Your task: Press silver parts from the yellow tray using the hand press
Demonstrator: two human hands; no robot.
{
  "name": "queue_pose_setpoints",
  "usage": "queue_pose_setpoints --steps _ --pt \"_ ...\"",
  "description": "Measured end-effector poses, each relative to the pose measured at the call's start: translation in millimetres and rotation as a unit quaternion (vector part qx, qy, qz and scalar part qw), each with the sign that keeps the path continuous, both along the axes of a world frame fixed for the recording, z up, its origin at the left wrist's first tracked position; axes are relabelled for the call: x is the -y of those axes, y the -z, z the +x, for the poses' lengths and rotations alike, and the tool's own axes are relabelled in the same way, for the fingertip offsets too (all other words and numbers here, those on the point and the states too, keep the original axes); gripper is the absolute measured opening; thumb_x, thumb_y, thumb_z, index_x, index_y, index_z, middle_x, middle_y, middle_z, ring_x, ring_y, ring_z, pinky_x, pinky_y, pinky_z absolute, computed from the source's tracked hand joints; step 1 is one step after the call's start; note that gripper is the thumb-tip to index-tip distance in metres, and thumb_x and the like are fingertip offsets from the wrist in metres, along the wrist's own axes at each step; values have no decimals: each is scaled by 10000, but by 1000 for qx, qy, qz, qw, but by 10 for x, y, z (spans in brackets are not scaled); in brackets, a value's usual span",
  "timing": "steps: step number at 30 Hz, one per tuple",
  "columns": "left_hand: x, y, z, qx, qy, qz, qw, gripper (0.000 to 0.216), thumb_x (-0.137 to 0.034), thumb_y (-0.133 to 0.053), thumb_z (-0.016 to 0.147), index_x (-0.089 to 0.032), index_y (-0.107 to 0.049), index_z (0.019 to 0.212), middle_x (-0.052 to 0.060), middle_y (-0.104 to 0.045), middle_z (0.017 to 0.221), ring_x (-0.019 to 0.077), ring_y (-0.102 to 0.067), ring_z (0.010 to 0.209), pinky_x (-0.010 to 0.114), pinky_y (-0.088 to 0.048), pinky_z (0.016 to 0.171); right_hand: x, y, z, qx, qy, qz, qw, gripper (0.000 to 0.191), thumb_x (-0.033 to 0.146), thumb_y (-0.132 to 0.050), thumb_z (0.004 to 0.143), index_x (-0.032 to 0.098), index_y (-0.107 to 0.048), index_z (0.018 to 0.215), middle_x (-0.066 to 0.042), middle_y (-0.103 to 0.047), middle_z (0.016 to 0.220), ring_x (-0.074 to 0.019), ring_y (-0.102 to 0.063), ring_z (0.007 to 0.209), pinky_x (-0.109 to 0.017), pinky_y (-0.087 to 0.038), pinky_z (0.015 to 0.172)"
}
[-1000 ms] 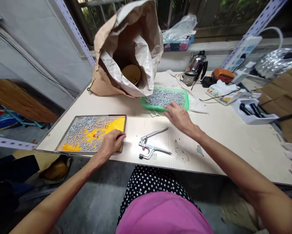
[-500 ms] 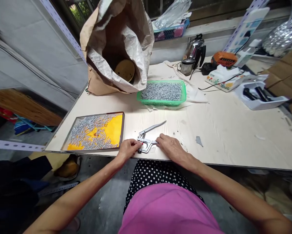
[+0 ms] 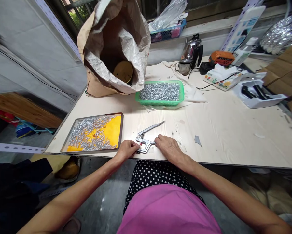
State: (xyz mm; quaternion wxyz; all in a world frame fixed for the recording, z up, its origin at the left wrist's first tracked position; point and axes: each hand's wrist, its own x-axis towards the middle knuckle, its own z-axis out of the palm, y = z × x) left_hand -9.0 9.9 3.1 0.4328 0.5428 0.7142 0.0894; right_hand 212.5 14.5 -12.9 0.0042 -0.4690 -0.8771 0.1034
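Observation:
Hand-held snap fastener pliers (image 3: 148, 142) lie near the table's front edge, their upper handle raised at an angle and a spring showing beneath it. Round the end of the lower handle, the fingers of my right hand (image 3: 169, 148) are closed. My left hand (image 3: 126, 150) is pinched at the jaw side, close to a small red part; whatever sits between its fingertips is too small to make out. Left of that hand, a shallow tray (image 3: 121, 130) with a yellow bottom holds many small silvery metal pieces (image 3: 83, 131).
A green plastic basket (image 3: 160, 103) full of similar metal pieces stands behind the pliers. Beside it is a large open paper sack (image 3: 97, 81) with a round container inside. A kettle (image 3: 192, 48), metal cup (image 3: 184, 66), orange battery (image 3: 221, 58) and white tray (image 3: 255, 102) stand back right.
My left fingertips have drawn slightly away from the pliers' jaw, and the red part shows more plainly. My right hand keeps its hold on the handle. The whole view has shifted a little.

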Motion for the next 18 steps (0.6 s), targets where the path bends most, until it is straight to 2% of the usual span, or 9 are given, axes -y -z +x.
queue_pose_setpoints --steps 4,13,16,18 --pt "-7 12 -1 8 0 -17 1000 315 -398 -598 761 -153 -587 564 -37 -490 450 85 -426 431 192 -323 452 -8 10 11 8 -7 -3 1000 209 183 -386 989 188 -581 1064 -97 -609 1048 -207 -572 898 -309 -378 649" --pt "7 -28 65 58 -58 -39 996 243 -342 -640 757 -150 -607 612 -53 -491 472 88 -438 443 202 -386 466 -31 -35 12 29 -10 -26 999 238 221 -373 995 227 -590 1095 -97 -605 1047 -204 -568 870 -295 -366 627" --pt "19 -21 73 63 -74 -37 995 197 -304 -638 765 -143 -629 651 -53 -503 486 92 -456 459 205 -418 483 -43 -64 25 15 -11 -38 999 230 241 -390 995 220 -602 1081 -101 -610 1048 -202 -570 878 -295 -385 676" --pt "25 -12 72 62 -73 -35 995 192 -292 -636 771 -141 -631 653 -54 -502 487 87 -457 460 199 -422 487 -77 -81 61 -8 -15 -33 999 204 299 -466 975 206 -611 1085 -118 -604 1110 -229 -566 945 -328 -410 758"
